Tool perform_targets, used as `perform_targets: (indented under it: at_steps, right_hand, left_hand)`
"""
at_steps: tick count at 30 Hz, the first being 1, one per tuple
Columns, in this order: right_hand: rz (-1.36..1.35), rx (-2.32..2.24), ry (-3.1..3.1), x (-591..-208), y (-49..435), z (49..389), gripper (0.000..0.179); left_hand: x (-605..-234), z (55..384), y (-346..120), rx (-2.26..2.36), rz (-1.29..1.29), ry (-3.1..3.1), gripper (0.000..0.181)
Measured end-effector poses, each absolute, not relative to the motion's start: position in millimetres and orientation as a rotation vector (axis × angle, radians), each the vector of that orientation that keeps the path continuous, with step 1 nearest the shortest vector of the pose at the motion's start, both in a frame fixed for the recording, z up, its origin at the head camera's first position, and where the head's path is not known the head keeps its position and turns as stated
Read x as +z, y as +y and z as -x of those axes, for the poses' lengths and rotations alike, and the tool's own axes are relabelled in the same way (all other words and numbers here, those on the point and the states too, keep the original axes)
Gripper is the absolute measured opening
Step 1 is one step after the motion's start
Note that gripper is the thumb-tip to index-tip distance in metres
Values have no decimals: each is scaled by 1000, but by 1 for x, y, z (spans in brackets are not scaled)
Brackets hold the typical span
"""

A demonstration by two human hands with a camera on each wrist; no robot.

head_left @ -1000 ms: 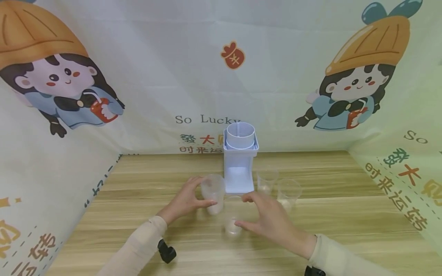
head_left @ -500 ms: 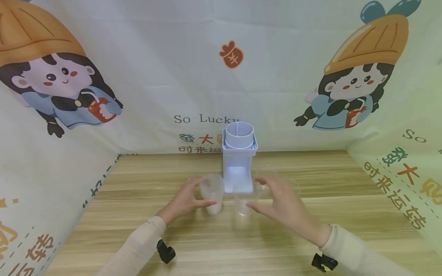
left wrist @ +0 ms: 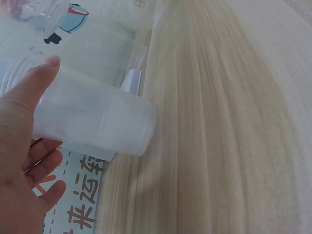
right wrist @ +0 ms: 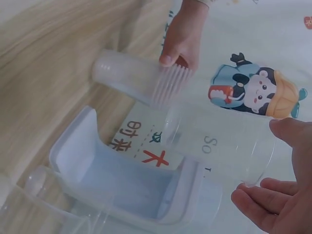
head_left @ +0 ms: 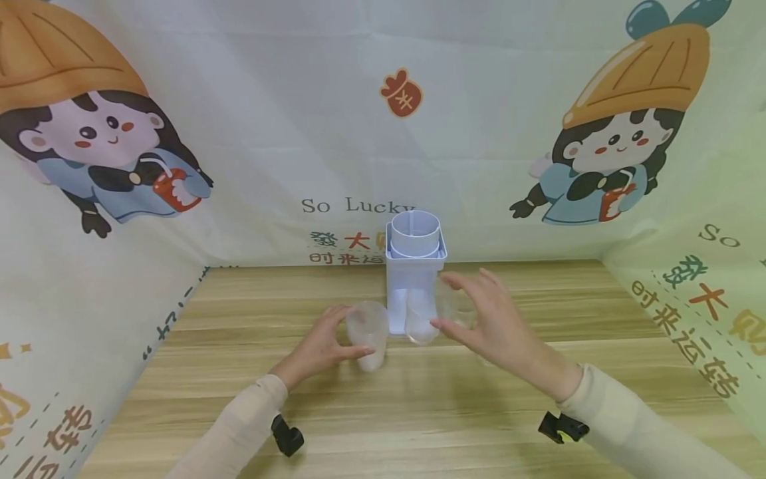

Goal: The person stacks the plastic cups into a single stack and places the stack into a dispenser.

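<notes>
Pinched near its rim between thumb and fingers, a clear, smooth plastic cup [right wrist: 219, 141] is in the right hand [head_left: 493, 319], the gap just the cup's width. The left hand [head_left: 323, 342] has its thumb and fingers about a stack of frosted, translucent plastic cups [head_left: 366, 326] standing upright on the pale wood-grain table [head_left: 359, 429] — its nested rims show as ridges in the right wrist view.

What matters most in space is how cup and stack line up. The clear cup hangs to the person's right of the stack and higher, off the table; its long axis runs nearly parallel to the stack's, the wide end seemingly up. The right hand is the nearer to the cup, the left to the stack.

Seen from the head, the clear cup overlaps the recess of a pale lavender plastic holder [head_left: 413, 274] with a round tube on top — whether it is inside or before it, I cannot tell. More clear cups [right wrist: 41, 209] stand beyond the right hand, partly hidden.
</notes>
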State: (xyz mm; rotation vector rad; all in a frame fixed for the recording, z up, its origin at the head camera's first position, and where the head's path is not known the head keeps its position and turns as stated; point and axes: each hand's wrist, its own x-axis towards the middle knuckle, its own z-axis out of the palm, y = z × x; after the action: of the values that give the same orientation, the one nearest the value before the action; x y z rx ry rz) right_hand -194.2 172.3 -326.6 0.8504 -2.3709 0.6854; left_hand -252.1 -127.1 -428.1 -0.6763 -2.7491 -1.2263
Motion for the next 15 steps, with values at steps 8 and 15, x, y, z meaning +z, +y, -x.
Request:
perform_targets:
  at_steps: [8,15]
  right_hand:
    - [-875,685,-2393,-313,165,202,66]
    - [-932,684,-2413,-299,150,209,63]
  left_hand:
    - [-428,252,-126,-1199,693,-2729,70]
    - [-429,252,-127,-1176,737,-2691,68]
